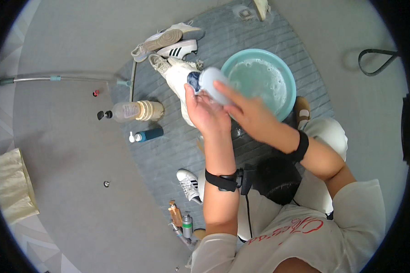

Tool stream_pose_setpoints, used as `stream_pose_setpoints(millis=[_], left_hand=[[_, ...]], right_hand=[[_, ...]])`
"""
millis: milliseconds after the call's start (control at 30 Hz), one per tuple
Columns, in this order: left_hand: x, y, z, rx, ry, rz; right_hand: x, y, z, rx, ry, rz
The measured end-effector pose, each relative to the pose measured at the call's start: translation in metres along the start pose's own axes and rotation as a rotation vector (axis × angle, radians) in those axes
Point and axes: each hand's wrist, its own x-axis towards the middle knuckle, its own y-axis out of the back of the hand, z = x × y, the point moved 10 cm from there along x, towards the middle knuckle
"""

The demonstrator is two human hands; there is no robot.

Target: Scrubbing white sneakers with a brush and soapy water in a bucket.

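The right hand (257,116) pinches a pale rounded object (212,84) between forefinger and thumb; the left hand (212,113) lies palm up beneath it, thumb spread, but whether its other fingers close around the underside I cannot tell. The object sits between the hands, with a dark blue part (194,81) at its nine o'clock end; blur hides what, if anything, it contains.

Taking clock directions from the hands, a turquoise basin (290,86) is just beside them at two o'clock, holding cloudy, greenish water (248,75) with white foam (280,88) mostly along its three o'clock side. A long white item (180,86) lies near at ten.

Further out at eight stands a dark blue bottle (150,134) with a white pump. At nine, a clear bottle (126,111) with a black pump adjoins a cream ribbed container (151,110), its interior hidden. Several sneakers (180,49) are piled at eleven.

Well apart at seven are an amber pump bottle (175,214) and a grey bottle (187,226) with a green band, the fill level of the grey one unclear
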Motion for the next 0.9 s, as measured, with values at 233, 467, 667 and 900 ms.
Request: stream_pose_setpoints(millis=[233, 467, 667, 900], left_hand=[[0.0, -0.001, 0.007, -0.01, -0.125, -0.026], [0.003, 0.003, 0.016, 0.128, -0.153, -0.001], [-0.005, -0.014, 0.019, 0.59, -0.24, -0.087], [-0.021, -0.022, 0.032, 1.07, -0.384, 0.004]], right_hand=[[0.002, 0.008, 0.038, 0.036, -0.339, -0.048], [0.009, 0.03, 0.003, 0.089, -0.099, 0.02], [0.011, 0.046, -0.009, 0.088, -0.039, 0.061], [0.009, 0.063, -0.014, 0.028, -0.028, 0.113]])
